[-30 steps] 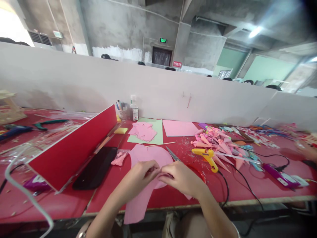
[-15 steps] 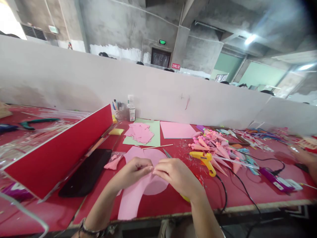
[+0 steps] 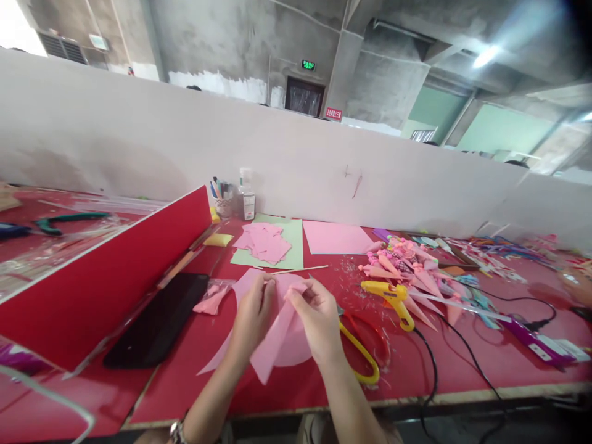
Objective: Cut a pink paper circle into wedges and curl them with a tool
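Observation:
A pink paper piece [image 3: 272, 345] hangs folded from my right hand [image 3: 318, 314], whose thumb and fingers pinch its upper end. My left hand [image 3: 255, 311] is at the left of that piece, its fingers curled against the paper; the exact contact is hidden. Beneath both hands lie larger pink sheets [image 3: 293, 354] with curved edges. Scissors with red and yellow handles [image 3: 359, 354] rest just right of my right hand. A thin wooden stick [image 3: 305, 269] lies beyond the hands.
Small pink pieces [image 3: 266, 242] lie on a green sheet [image 3: 296, 237]. A black phone-like slab [image 3: 161, 320] and red divider [image 3: 115, 277] stand left. Right are a yellow glue gun [image 3: 391, 296], pink cones [image 3: 428, 280] and cables. A person's hand shows far right.
The pink strip has been lifted and folded over. My hands have moved apart, the right one turned palm inward. The scissors' handles now show. The view has shifted slightly.

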Motion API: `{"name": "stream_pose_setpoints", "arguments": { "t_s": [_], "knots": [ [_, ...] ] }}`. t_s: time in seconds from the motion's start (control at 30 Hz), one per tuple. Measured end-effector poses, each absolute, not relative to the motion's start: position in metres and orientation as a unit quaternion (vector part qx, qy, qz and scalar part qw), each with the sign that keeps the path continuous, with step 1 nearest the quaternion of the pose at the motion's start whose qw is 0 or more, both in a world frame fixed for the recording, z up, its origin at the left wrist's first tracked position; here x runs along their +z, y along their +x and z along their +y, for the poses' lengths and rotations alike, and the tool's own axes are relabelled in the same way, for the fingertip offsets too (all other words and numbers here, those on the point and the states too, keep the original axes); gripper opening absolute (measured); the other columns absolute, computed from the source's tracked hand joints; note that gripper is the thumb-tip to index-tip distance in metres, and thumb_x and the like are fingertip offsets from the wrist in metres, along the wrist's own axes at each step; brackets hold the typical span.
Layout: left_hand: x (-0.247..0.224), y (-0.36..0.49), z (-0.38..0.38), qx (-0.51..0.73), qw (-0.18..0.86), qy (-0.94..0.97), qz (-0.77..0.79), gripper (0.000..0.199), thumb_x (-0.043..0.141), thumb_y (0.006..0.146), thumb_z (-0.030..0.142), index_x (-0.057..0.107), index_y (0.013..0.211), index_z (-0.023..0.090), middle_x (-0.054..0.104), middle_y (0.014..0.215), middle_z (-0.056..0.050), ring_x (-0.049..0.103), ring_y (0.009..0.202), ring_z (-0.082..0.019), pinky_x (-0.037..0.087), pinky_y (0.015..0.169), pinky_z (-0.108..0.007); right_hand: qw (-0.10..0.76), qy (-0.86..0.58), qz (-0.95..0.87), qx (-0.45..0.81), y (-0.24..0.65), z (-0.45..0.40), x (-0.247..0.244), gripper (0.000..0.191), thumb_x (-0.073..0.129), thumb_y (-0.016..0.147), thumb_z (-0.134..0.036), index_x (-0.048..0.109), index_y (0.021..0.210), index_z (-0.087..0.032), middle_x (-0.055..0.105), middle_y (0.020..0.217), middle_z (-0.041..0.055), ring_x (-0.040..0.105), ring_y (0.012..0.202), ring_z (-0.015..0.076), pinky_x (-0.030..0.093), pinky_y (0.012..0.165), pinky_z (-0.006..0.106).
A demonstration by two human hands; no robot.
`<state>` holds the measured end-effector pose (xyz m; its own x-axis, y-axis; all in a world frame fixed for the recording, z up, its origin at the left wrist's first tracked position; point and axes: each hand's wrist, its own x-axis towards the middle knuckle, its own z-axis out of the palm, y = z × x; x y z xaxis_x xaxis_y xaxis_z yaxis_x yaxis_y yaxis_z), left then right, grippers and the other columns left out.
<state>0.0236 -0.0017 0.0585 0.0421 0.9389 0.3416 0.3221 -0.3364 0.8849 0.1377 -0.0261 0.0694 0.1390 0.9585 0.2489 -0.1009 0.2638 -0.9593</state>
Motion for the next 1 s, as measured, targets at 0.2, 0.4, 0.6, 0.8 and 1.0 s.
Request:
{"name": "stream_pose_setpoints", "arguments": {
  "t_s": [0.2,0.4,0.6,0.8,1.0],
  "knots": [
    [0.066,0.025,-0.019,0.488,0.474,0.582,0.445,0.03,0.037,0.082,0.042,0.041,0.103,0.021,0.044,0.063,0.004,0.042,0.054,-0.011,0.035,0.05,-0.022,0.626,-0.537,-0.519,0.223,0.144,-0.021,0.058,0.013,0.047,0.081,-0.031,0.049,0.08,-0.018,0.052,0.076,0.0018,0.049,0.071,0.0148,0.04,0.066,0.025],
    [0.068,0.024,-0.02,0.512,0.475,0.549,0.459,0.034,0.042,0.08,0.039,0.046,0.109,0.021,0.056,0.074,0.0,0.052,0.072,-0.015,0.042,0.062,-0.024,0.617,-0.54,-0.546,0.172,0.152,-0.021,0.048,0.011,0.044,0.084,-0.029,0.047,0.08,-0.019,0.05,0.074,0.0011,0.048,0.068,0.0143,0.04,0.065,0.026],
    [0.067,0.02,-0.016,0.441,0.459,0.59,0.497,0.037,0.038,0.078,0.046,0.058,0.1,0.022,0.062,0.086,-0.002,0.054,0.082,-0.019,0.044,0.063,-0.025,0.63,-0.52,-0.557,0.151,0.16,-0.021,0.043,0.007,0.043,0.085,-0.025,0.048,0.084,-0.019,0.051,0.079,0.002,0.05,0.071,0.0141,0.04,0.063,0.025],
    [0.063,0.017,-0.013,0.377,0.425,0.66,0.492,0.039,0.051,0.071,0.04,0.058,0.103,0.019,0.056,0.065,0.0,0.05,0.061,-0.015,0.04,0.054,-0.024,0.617,-0.496,-0.6,0.116,0.163,-0.024,0.047,0.009,0.042,0.085,-0.018,0.048,0.091,-0.02,0.05,0.086,0.0029,0.049,0.079,0.0146,0.04,0.071,0.027],
    [0.057,0.023,-0.011,0.326,0.327,0.728,0.507,0.027,0.048,0.075,0.04,0.06,0.088,0.019,0.056,0.066,0.001,0.046,0.059,-0.013,0.034,0.054,-0.024,0.61,-0.489,-0.61,0.128,0.162,-0.024,0.042,0.013,0.043,0.084,-0.017,0.047,0.096,-0.02,0.051,0.09,0.0034,0.05,0.083,0.0147,0.041,0.074,0.027]
  ]
}}
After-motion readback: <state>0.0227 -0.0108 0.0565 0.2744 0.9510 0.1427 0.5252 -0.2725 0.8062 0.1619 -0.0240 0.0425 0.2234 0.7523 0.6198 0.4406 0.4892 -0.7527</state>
